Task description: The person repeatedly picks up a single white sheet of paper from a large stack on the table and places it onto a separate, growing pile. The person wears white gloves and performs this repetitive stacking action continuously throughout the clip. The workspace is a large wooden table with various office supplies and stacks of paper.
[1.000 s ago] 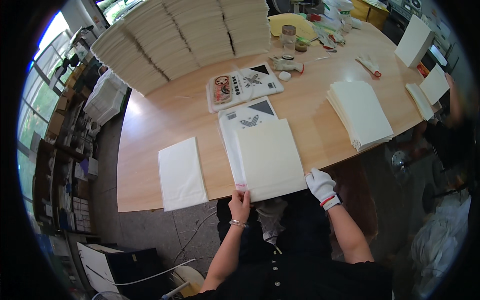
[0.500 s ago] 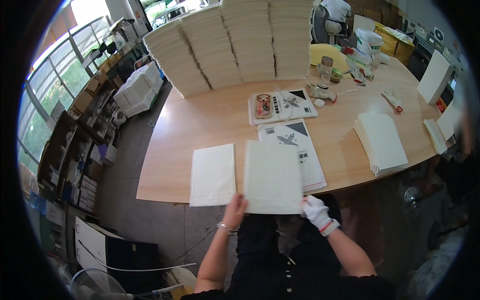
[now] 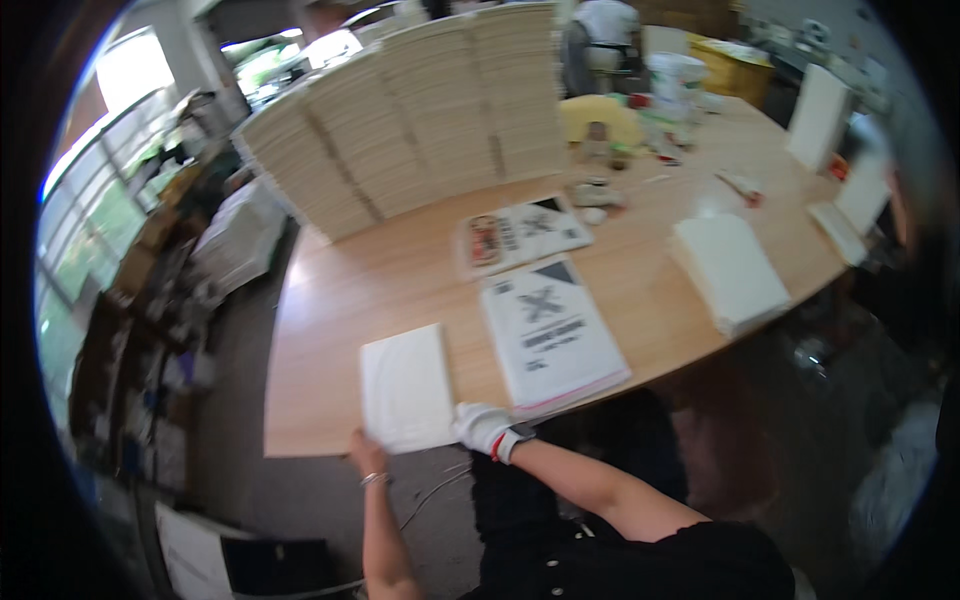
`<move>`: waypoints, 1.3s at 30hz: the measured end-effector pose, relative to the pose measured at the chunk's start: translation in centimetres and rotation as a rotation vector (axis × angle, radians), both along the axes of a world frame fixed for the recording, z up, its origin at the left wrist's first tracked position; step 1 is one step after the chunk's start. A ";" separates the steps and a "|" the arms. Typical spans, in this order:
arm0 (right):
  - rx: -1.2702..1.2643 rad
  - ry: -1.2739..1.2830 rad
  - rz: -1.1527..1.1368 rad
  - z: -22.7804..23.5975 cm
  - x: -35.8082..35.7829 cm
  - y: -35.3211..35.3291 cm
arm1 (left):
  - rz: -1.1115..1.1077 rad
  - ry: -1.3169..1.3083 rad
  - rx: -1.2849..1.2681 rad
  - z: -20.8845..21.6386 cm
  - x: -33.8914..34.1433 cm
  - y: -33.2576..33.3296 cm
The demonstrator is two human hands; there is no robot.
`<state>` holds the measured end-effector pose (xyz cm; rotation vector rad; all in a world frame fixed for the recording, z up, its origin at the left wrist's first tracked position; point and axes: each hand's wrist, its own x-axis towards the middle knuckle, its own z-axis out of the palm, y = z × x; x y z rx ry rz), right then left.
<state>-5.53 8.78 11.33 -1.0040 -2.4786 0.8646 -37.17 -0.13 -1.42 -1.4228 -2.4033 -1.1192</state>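
Note:
A white paper pad lies at the front left edge of the table, its near edge jutting a little past the tabletop. My left hand, bare and with a bracelet at the wrist, grips the pad's near left corner. At the near right corner, my right hand in a white glove has its fingers closed on the pad. Motion blurs both hands somewhat. To the right of the pad lies a white printed packet with a crossed-pencils picture, now uncovered.
Tall paper stacks wall off the table's far left. Behind the packet lies another printed packet bearing a patterned case. A pile of white pads stands at the right. A glove and a white bucket are farther back.
Both hands have moved left with the pad from in front of the packet, and it now lies where the left pad was. The packet is fully uncovered. My view has shifted and tilted.

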 end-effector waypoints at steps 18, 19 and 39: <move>-0.679 1.518 -1.261 3.5 44.9 5.8 | -0.769 -0.270 -0.162 13.7 27.3 8.5; -0.675 1.543 -1.233 3.5 44.8 6.3 | -0.816 -0.125 -0.105 13.7 28.8 9.0; -0.759 1.014 -0.579 7.6 36.0 -9.2 | -0.715 0.284 -0.344 10.9 33.0 13.9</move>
